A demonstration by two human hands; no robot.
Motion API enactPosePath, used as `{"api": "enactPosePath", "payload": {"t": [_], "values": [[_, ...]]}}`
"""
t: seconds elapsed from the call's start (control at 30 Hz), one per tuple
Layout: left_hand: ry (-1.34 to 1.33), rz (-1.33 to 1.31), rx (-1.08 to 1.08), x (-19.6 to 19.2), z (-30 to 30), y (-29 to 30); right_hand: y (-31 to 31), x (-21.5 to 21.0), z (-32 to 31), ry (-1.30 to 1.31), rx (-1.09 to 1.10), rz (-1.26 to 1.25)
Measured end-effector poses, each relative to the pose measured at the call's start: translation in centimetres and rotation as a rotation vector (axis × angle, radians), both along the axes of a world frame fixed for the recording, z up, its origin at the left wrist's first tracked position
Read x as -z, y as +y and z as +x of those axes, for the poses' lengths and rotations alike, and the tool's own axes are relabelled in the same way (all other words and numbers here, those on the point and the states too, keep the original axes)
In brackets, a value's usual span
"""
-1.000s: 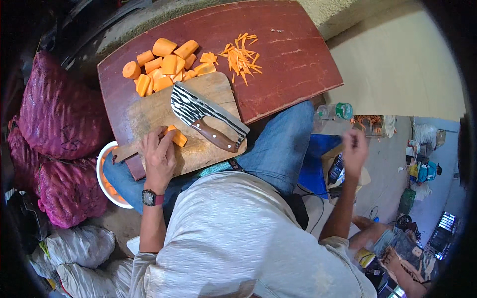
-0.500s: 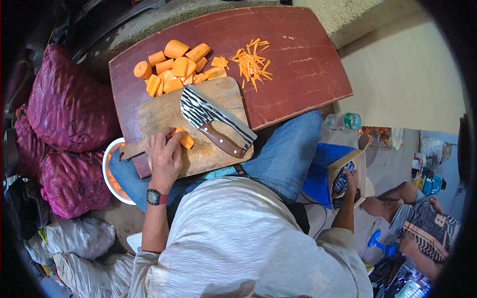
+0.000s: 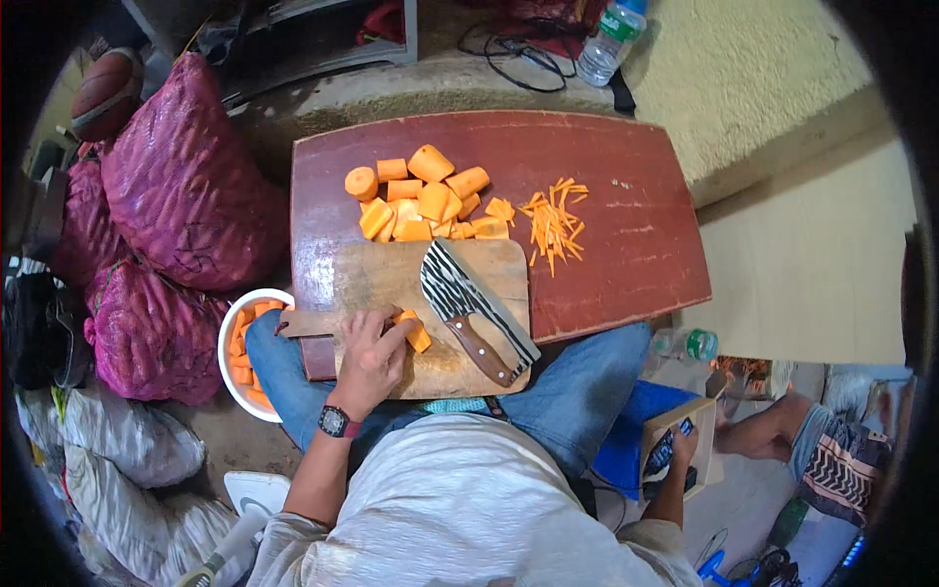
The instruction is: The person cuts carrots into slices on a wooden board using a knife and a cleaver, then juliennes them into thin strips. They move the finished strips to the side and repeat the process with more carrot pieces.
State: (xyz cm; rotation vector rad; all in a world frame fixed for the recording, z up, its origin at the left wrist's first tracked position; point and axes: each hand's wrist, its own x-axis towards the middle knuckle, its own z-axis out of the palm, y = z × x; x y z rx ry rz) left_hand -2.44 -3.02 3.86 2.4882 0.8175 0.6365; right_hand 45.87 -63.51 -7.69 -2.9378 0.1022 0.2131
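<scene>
My left hand (image 3: 372, 360), fingers bent, grips a small cut carrot piece (image 3: 419, 338) on the wooden cutting board (image 3: 367, 274). Beside it on the board lies a cleaver (image 3: 479, 318) with a black-and-white striped blade and a brown riveted handle; neither hand touches it. Off to the right, my right hand (image 3: 684, 449) is closed on a dark phone (image 3: 663, 452) over an open box (image 3: 699, 474). Thick carrot chunks (image 3: 432, 201) are heaped beyond the board. Thin carrot strips (image 3: 556, 227) lie to their right.
The board rests on a dark red table (image 3: 636, 235). At left stand a white tub (image 3: 235, 386) of carrot pieces and pink mesh sacks (image 3: 186, 186). A plastic bottle (image 3: 611, 41) stands on the far ledge. Another person's leg (image 3: 763, 428) shows at right.
The view has shifted, so the table sits lower and further right, and more of the far ledge shows. My left hand stays at the carrot piece, and my right hand still holds the phone.
</scene>
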Motion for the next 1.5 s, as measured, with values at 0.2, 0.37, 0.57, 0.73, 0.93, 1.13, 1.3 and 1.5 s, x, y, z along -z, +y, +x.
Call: {"api": "enactPosePath", "payload": {"t": [0.2,0.37,0.57,0.73,0.93,1.13,1.3,1.5], "values": [[-0.037,-0.019,0.004,0.1,-0.2,0.3,-0.1,0.0,0.4,0.012,0.048,0.099],[-0.022,-0.003,0.006,0.2,0.0,0.3,-0.5,1.6,0.0,-0.058,0.008,0.312],[-0.047,-0.014,0.022,0.0,0.1,0.2,-2.3,4.6,0.6,-0.107,0.107,0.531],[-0.054,-0.036,-0.004,0.5,-0.5,0.2,-4.2,4.8,2.6,-0.177,0.072,0.447],[-0.046,-0.034,0.015,0.0,0.1,0.2,-1.2,1.9,-0.5,0.039,0.128,0.374],[-0.030,-0.044,0.001,0.2,-0.4,0.3,0.9,0.3,-1.0,0.032,0.132,0.367],[-0.044,-0.029,-0.007,0.2,-0.2,0.2,0.6,-0.1,-0.2,0.045,0.122,0.323],[-0.052,-0.046,0.004,0.5,-0.2,0.2,-2.2,2.0,1.2,-0.067,0.028,0.490]]}}
